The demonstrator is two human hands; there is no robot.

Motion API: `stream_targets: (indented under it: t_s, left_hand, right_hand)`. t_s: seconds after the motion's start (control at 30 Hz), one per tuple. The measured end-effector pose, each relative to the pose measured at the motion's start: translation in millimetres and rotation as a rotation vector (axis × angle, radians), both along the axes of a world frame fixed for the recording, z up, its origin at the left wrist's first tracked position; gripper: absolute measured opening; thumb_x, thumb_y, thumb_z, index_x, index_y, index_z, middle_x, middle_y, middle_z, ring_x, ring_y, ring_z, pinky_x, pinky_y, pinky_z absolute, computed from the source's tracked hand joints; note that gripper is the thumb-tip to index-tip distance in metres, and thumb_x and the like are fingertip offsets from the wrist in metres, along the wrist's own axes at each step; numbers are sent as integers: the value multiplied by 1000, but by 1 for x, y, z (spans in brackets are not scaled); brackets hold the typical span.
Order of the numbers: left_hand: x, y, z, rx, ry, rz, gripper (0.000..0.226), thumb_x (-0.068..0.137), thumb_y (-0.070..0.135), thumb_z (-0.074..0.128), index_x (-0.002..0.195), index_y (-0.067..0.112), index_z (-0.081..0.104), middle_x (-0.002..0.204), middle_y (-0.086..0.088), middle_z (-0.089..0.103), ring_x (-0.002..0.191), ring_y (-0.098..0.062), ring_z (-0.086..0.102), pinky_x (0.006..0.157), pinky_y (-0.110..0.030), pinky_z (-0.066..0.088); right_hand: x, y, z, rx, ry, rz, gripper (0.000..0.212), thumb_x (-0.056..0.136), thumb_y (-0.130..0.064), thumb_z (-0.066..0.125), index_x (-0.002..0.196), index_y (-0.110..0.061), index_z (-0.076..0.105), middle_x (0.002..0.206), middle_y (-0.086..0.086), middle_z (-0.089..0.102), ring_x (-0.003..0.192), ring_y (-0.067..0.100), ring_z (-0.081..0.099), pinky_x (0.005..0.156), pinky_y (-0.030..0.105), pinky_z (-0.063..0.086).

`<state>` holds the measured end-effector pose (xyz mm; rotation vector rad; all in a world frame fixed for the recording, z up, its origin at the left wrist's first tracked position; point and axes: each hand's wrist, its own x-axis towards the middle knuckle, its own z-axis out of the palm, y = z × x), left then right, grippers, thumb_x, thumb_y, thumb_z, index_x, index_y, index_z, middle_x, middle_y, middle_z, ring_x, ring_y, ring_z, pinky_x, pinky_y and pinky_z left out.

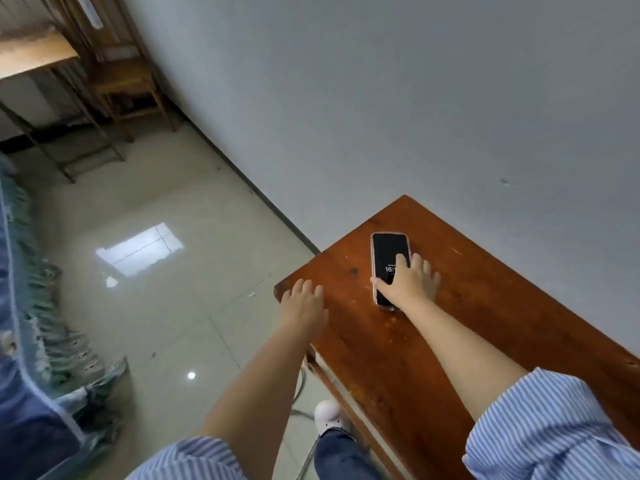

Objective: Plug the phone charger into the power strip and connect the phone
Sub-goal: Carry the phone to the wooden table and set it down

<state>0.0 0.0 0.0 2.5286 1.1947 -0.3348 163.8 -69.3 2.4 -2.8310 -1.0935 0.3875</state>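
- Head view: the phone point(390, 261) lay face up on the reddish-brown wooden counter point(485, 323), toward its far left end, near the grey wall point(381, 98). Its dark screen showed a lit clock.
- The right hand point(408, 284) rested flat on the phone's near half, fingers point(401, 263) spread, thumb at the phone's left edge; it pressed down rather than pinched.
- The left hand point(303, 299) lay palm down on the counter's left edge, fingers loosely spread, holding nothing, apart from the phone.
- Both forearms were bare, with blue striped sleeves point(554, 431) pushed up.
- A tiled floor point(173, 289) stretched left; a white shoe point(329, 415) showed below the counter.
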Motion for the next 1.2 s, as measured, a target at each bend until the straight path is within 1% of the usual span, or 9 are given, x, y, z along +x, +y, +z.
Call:
stream_targets:
  t_s: [0.07, 0.17, 0.3, 0.4, 0.5, 0.67, 0.93, 1.1, 1.2]
  left_hand:
    - [3, 4, -12, -35, 15, 14, 55, 95, 37, 35, 143, 14, 21, 156, -10, 14, 144, -28, 5, 118, -45, 11]
    - [7, 14, -32, -32, 17, 9, 62, 95, 47, 28, 146, 19, 9, 158, -7, 1, 145, -25, -5, 119, -43, 0]
    - [5, 23, -46, -18, 7, -35, 66, 93, 53, 22, 147, 20, 2, 158, -5, -5, 144, -22, -10, 117, -40, -9]
    - [2, 27, -50, -25, 9, -65, 67, 92, 55, 21, 147, 21, 2, 158, -4, -4, 144, -22, -10, 115, -40, -12]
    - [-4, 44, -49, -54, -37, -73, 62, 94, 49, 25, 147, 21, 7, 158, -3, 1, 145, -20, -6, 117, -39, -9]
    - [-35, 112, -39, -28, -52, 166, 57, 97, 39, 27, 146, 14, 13, 158, -7, 3, 145, -21, -4, 119, -40, 2]
    - [-175, 289, 1, 168, 53, 383, 52, 94, 25, 39, 141, 8, 23, 157, -12, 10, 144, -26, 5, 117, -42, 16]
    - [-268, 393, 44, 347, 87, 493, 50, 89, 16, 44, 137, 8, 30, 155, -13, 13, 144, -26, 6, 114, -42, 20]
    - [-298, 437, 67, 415, 91, 511, 52, 88, 14, 44, 137, 9, 29, 155, -13, 14, 144, -25, 6, 114, -43, 20]
  right_hand:
    - [4, 7, -13, -51, 27, -81, 84, 77, -67, 49, 140, -19, 20, 150, 16, 22, 136, 34, 23, 111, 51, 25]
    - [7, 22, -32, -66, 32, -123, 90, 75, -70, 47, 141, -21, 13, 151, 18, 19, 136, 36, 21, 111, 51, 24]
    - [13, 33, -38, -4, 10, -185, 80, 79, -60, 52, 138, -15, 22, 143, 22, 31, 128, 37, 32, 105, 48, 34]
    - [16, 37, -37, 90, 38, -175, 73, 77, -52, 61, 133, -14, 32, 135, 23, 39, 119, 36, 38, 97, 45, 40]
    - [14, 53, -32, 127, 62, -104, 71, 74, -47, 67, 130, -15, 38, 130, 21, 43, 115, 34, 40, 95, 45, 41]
    - [-18, 114, -20, 152, 93, 73, 69, 71, -45, 70, 127, -16, 42, 127, 20, 46, 114, 34, 41, 93, 44, 41]
    - [-142, 309, 18, 211, 135, 359, 71, 63, -39, 72, 125, -17, 45, 119, 17, 47, 110, 33, 39, 92, 40, 37]
    - [-235, 435, 57, 269, 92, 563, 68, 64, -40, 71, 123, -16, 46, 118, 17, 47, 111, 33, 40, 92, 40, 37]
    - [-262, 486, 77, 302, 37, 642, 68, 65, -41, 71, 122, -16, 46, 117, 18, 48, 110, 34, 40, 91, 41, 38]
